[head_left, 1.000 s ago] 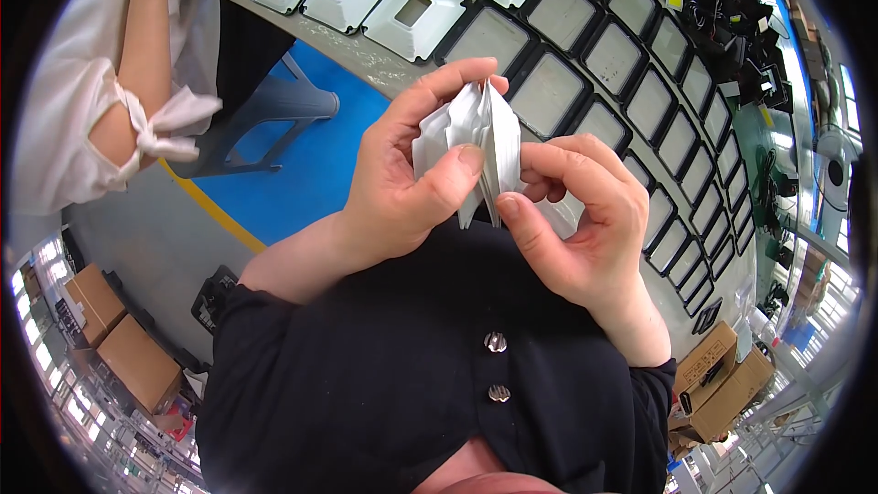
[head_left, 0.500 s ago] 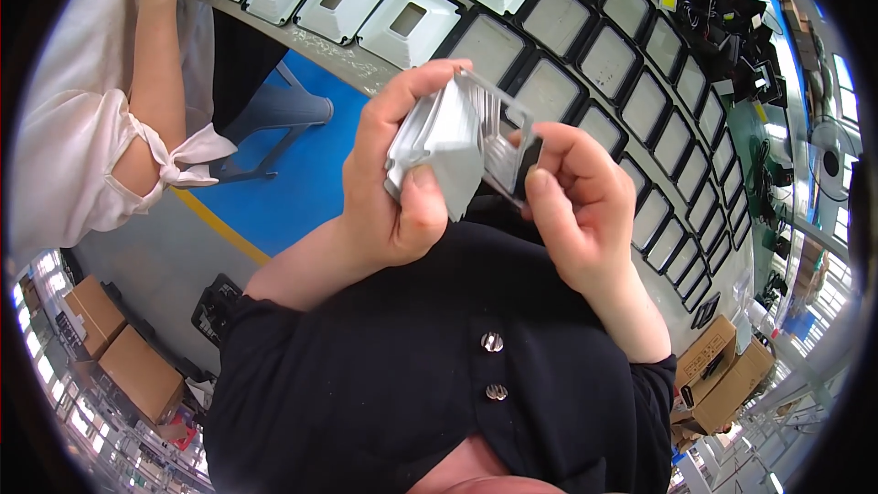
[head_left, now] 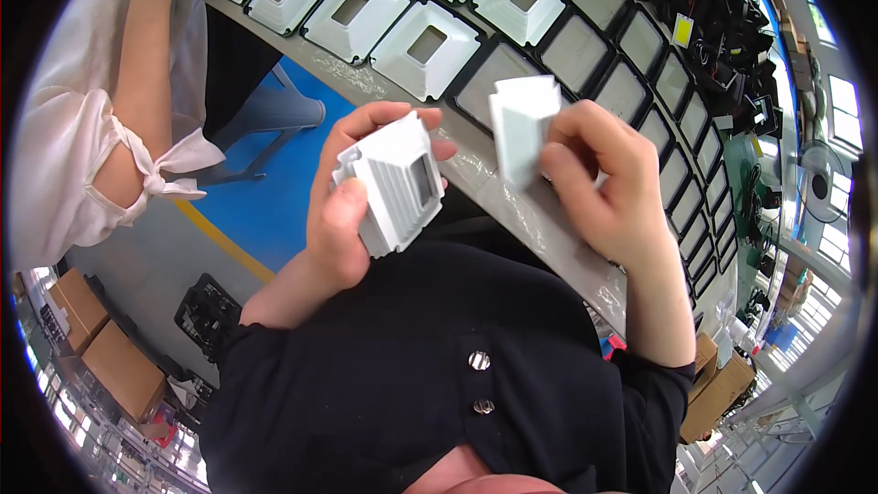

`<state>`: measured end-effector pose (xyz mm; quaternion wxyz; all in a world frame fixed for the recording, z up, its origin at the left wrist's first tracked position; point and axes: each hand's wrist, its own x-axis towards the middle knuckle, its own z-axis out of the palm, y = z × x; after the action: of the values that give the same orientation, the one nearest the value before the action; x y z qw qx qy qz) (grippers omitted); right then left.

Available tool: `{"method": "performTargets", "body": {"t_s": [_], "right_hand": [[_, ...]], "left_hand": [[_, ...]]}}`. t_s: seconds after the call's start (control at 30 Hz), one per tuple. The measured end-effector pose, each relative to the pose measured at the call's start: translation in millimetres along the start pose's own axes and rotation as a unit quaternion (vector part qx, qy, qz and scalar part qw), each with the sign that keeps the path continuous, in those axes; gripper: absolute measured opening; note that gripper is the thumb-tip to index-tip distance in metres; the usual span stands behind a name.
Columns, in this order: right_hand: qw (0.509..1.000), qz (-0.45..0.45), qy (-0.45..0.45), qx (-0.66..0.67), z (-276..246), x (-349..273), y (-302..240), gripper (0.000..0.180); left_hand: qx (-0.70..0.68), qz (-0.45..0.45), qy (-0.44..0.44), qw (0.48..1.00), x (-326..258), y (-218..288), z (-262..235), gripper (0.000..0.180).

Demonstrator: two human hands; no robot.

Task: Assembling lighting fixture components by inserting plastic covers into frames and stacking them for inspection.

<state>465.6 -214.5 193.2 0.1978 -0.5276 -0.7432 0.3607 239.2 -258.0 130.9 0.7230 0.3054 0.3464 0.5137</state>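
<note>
My left hand point(head_left: 343, 206) is wrapped round a nested stack of white reflector trays point(head_left: 389, 192) with a rectangular opening in the middle. Its thumb presses the stack's near side, and the fingers curl over the far edge. My right hand point(head_left: 604, 174) pinches a single white reflector tray point(head_left: 526, 128), slightly smeared by motion, over the table's edge. Beyond it lie black rectangular frames with pale panes point(head_left: 498, 78). Some frames at the left carry white reflector trays point(head_left: 425, 48) seated inside them.
On the left, another person's arm point(head_left: 151, 55) reaches to the table point(head_left: 366, 78). Black lamp parts with wires point(head_left: 722, 46) are heaped at the far right. A grey stool point(head_left: 279, 110) stands on the blue floor, and cardboard boxes point(head_left: 128, 370) sit at lower left.
My right hand has drawn one reflector tray away from the stack and moved it right, toward the table. The left hand has lowered a little to the left with the stack.
</note>
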Motion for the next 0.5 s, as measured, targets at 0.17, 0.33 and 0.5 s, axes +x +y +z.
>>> {"method": "performTargets", "body": {"t_s": [0.17, 0.33, 0.5], "right_hand": [[0.96, -0.17, -0.057, -0.217, -0.7, 40.0, 10.2, 0.01], [0.933, -0.21, -0.101, -0.275, -4.8, 58.3, 19.7, 0.012], [0.929, -0.206, -0.128, -0.279, -5.2, 64.0, 22.7, 0.013]], "left_hand": [[-0.01, -0.03, 0.009, 0.999, 3.4, -7.7, -11.6, 0.058], [0.01, -0.045, -0.001, 0.999, 7.7, -12.4, -14.7, 0.058], [-0.011, -0.058, -0.017, 0.998, 7.8, -11.1, -17.1, 0.056]]}}
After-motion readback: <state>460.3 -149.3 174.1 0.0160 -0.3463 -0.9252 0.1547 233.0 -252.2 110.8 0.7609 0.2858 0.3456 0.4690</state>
